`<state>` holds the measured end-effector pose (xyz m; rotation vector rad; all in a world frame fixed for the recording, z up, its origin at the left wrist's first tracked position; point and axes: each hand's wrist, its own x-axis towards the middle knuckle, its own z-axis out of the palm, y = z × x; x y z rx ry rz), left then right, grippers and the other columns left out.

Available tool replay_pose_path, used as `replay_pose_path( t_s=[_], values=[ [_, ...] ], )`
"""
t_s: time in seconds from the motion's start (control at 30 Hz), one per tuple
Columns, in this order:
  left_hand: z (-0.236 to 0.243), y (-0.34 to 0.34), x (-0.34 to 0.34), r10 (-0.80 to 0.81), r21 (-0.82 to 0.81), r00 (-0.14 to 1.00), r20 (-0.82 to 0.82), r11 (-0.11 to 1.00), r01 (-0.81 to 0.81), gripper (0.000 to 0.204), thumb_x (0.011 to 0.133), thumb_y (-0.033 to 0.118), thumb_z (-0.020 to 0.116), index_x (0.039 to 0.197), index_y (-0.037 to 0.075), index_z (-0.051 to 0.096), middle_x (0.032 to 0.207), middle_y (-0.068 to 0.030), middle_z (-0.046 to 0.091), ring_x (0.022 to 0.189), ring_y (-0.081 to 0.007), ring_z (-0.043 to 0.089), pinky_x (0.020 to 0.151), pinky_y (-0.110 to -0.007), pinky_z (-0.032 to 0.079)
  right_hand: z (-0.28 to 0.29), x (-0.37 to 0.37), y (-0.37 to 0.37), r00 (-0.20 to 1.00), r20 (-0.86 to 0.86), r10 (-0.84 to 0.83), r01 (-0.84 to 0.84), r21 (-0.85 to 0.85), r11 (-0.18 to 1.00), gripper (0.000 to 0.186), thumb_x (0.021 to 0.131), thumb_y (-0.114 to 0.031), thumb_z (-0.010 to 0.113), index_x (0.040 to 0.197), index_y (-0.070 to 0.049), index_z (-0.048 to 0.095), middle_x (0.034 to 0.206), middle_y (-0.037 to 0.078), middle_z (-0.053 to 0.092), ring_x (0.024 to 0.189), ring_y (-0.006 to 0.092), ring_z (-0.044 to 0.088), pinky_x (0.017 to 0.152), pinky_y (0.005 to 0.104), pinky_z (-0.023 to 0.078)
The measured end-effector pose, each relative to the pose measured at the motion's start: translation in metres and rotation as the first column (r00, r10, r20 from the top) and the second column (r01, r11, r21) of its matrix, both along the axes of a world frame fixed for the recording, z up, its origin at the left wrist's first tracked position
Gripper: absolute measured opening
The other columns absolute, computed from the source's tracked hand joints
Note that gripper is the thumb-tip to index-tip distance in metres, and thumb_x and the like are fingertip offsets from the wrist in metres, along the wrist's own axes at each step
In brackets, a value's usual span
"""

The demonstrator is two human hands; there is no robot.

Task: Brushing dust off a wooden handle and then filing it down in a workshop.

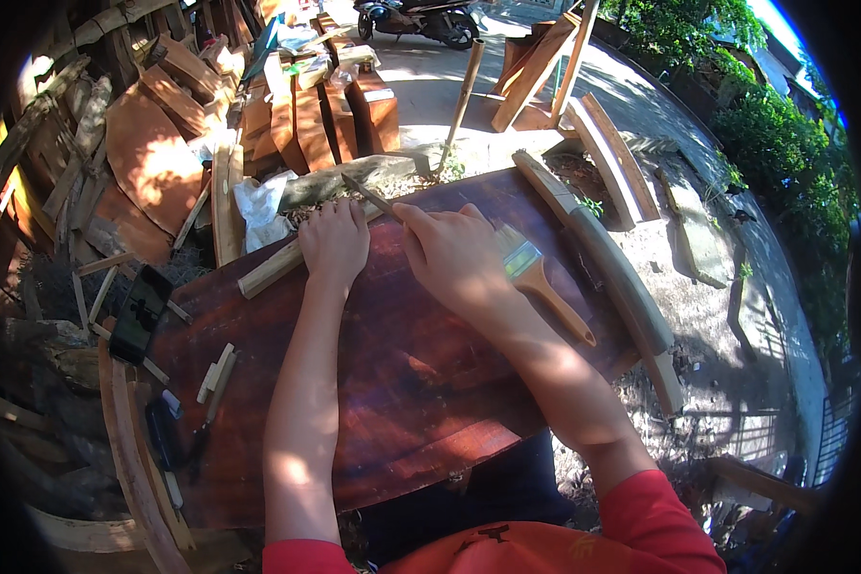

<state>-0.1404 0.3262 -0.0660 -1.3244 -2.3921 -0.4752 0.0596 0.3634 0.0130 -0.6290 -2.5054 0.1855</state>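
My left hand [335,239] is closed over a pale wooden stick [275,268] lying at the far edge of a dark red-brown wooden board [392,383]. Close beside it, my right hand [454,253] grips a narrow tool with a pointed dark end [364,194], which looks like a knife or a file; its handle is hidden in my fist. The pointed end reaches left, just past my left fingers. Right of my right wrist, a flat paintbrush [555,298] with a wooden handle lies on the board.
On the left edge are a phone [141,311], small wood pieces [217,373] and a dark case [164,432]. Curved timbers [622,282] border the board's right side. Stacked wood [306,115] lies beyond, with a motorbike [421,21] behind it.
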Motion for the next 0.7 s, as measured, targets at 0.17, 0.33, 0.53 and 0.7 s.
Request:
replay_pose_path(
  t_s=[0.17, 0.33, 0.53, 0.7],
  values=[
    [-0.0020, 0.0006, -0.0010, 0.042, 0.022, 0.999, -0.012, 0.999, -0.041, 0.039, 0.109, 0.035, 0.039, 0.103, 0.006, 0.065, 0.101, -0.0169, 0.071, 0.098, -0.0377, 0.069, 0.088, -0.053, 0.052, -0.0040, -0.0009, 0.0004, 0.998, -0.053, 0.037, -0.035, 0.033, 0.999, 0.028, 0.098, -0.017, 0.057, 0.123, -0.009, 0.067, 0.084, 0.012, 0.074, 0.080, 0.0310, 0.070, 0.080, 0.0448, 0.047],
    [-0.0019, 0.0013, -0.0015, -0.013, 0.008, 1.000, 0.021, 1.000, 0.012, 0.040, 0.109, 0.035, 0.038, 0.104, 0.007, 0.065, 0.103, -0.0174, 0.071, 0.101, -0.0379, 0.068, 0.089, -0.053, 0.051, -0.0076, -0.0036, 0.0015, 1.000, 0.026, 0.003, -0.003, 0.000, 1.000, 0.027, 0.099, -0.017, 0.057, 0.122, -0.009, 0.067, 0.084, 0.012, 0.074, 0.080, 0.0306, 0.070, 0.081, 0.0443, 0.046],
    [-0.0037, -0.0002, -0.0014, -0.010, 0.015, 1.000, 0.015, 1.000, 0.009, 0.040, 0.110, 0.034, 0.037, 0.103, 0.006, 0.064, 0.103, -0.0171, 0.071, 0.100, -0.0379, 0.068, 0.089, -0.052, 0.051, -0.0084, -0.0026, 0.0002, 0.998, -0.060, 0.017, -0.016, 0.016, 1.000, 0.028, 0.099, -0.018, 0.056, 0.124, -0.009, 0.066, 0.084, 0.012, 0.074, 0.081, 0.0300, 0.070, 0.081, 0.0444, 0.045],
    [-0.0047, 0.0023, -0.0030, -0.004, 0.044, 1.000, -0.011, 0.999, 0.005, 0.041, 0.110, 0.034, 0.037, 0.101, 0.005, 0.065, 0.102, -0.0166, 0.071, 0.098, -0.0374, 0.068, 0.089, -0.052, 0.051, -0.0039, -0.0034, 0.0004, 0.998, -0.057, -0.019, 0.020, 0.025, 0.999, 0.027, 0.099, -0.018, 0.056, 0.123, -0.010, 0.067, 0.083, 0.011, 0.073, 0.082, 0.0296, 0.070, 0.080, 0.0447, 0.045]
  ],
)
